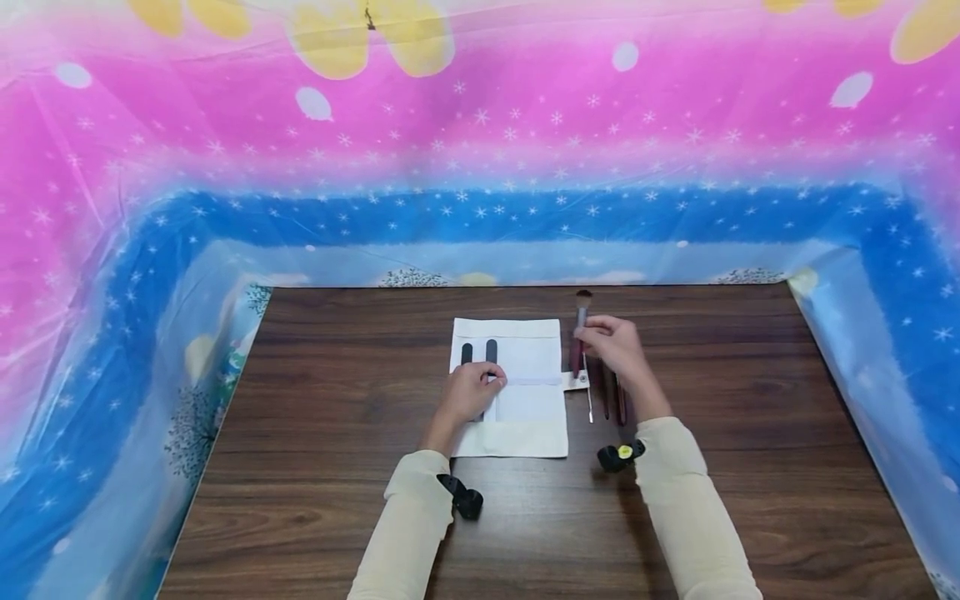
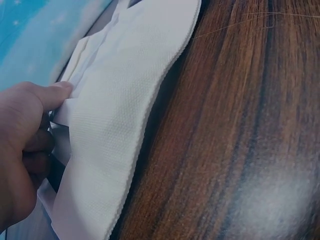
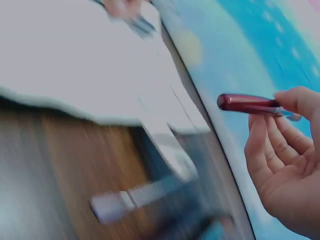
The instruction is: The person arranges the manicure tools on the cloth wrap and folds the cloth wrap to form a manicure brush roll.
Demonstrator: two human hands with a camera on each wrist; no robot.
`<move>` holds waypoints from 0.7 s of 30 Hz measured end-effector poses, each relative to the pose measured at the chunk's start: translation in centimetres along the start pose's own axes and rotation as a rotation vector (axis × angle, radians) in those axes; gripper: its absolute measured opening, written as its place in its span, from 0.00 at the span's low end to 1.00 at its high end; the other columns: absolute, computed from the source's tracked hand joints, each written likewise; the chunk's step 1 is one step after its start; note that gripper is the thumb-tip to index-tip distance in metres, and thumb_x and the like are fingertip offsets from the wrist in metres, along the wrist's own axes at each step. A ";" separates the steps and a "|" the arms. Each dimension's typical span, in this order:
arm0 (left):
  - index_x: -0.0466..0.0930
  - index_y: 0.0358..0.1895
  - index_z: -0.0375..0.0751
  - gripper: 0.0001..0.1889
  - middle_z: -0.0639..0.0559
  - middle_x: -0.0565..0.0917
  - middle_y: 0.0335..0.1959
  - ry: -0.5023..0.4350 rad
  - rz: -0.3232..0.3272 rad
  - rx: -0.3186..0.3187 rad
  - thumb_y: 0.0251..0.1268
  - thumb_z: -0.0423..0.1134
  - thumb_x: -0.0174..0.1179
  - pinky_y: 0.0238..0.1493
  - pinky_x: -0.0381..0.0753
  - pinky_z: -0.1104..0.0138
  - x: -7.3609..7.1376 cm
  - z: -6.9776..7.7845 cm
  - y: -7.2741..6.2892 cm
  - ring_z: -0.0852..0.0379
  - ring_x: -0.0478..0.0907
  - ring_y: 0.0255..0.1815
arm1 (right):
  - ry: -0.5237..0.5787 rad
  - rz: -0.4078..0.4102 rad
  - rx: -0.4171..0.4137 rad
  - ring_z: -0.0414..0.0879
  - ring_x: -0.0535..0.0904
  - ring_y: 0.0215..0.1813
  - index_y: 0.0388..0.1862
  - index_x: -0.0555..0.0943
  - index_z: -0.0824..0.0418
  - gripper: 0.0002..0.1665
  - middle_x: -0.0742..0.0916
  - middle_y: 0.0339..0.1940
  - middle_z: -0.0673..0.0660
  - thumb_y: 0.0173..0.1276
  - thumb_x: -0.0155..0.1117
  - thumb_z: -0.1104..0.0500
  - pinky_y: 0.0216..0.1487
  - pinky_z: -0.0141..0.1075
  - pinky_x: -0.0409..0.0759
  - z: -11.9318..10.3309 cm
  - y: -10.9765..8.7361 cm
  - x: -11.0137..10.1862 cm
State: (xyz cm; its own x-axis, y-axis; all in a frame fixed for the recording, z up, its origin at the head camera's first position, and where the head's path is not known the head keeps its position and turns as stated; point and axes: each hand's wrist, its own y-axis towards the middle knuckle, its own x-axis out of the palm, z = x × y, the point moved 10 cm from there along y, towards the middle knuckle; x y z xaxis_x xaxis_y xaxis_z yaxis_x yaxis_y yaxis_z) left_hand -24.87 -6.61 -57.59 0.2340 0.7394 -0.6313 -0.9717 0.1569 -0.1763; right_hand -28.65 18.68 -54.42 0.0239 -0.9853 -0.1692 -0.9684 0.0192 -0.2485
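Observation:
A white fabric pouch [image 1: 528, 437] lies unfolded on the table, with two dark, round-ended flat strips [image 1: 491, 354] standing out of its pocket. My left hand [image 1: 472, 392] is over the pouch; in the left wrist view its thumb and fingers pinch the white pocket edge [image 2: 75, 90]. To the right of the pouch, my right hand [image 1: 617, 343] holds a makeup brush [image 1: 578, 350] upright between thumb and fingers, bristles away from me. The right wrist view shows the rounded end of its dark red handle [image 3: 245, 103].
A snap tab [image 1: 576, 381] sticks out from the pouch's right side. Beside it lie a thin metal tool [image 1: 589, 404] and slim dark-handled tools [image 1: 621, 404], partly under the right hand. A patterned cloth [image 1: 480, 221] rises behind the wooden table [image 1: 337, 375].

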 end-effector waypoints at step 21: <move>0.88 0.43 0.43 0.06 0.58 0.71 0.18 0.081 0.024 0.070 0.68 0.40 0.65 0.25 0.61 0.69 -0.1 0.6 0.2 0.61 0.66 0.21 | 0.197 -0.077 0.087 0.31 0.82 0.29 0.58 0.78 0.74 0.19 0.88 0.30 0.44 0.74 0.61 0.64 0.34 0.24 0.82 2.0 2.0 12.0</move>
State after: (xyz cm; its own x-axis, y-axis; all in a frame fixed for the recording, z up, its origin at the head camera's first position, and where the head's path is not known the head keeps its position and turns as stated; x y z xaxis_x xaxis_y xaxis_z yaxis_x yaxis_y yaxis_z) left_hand -25.07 -6.32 -57.11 0.2093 0.6890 -0.6939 -0.9763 0.1870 -0.1088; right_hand -29.83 7.21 -58.86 0.0398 -0.9984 0.0404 -0.9403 -0.0511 -0.3365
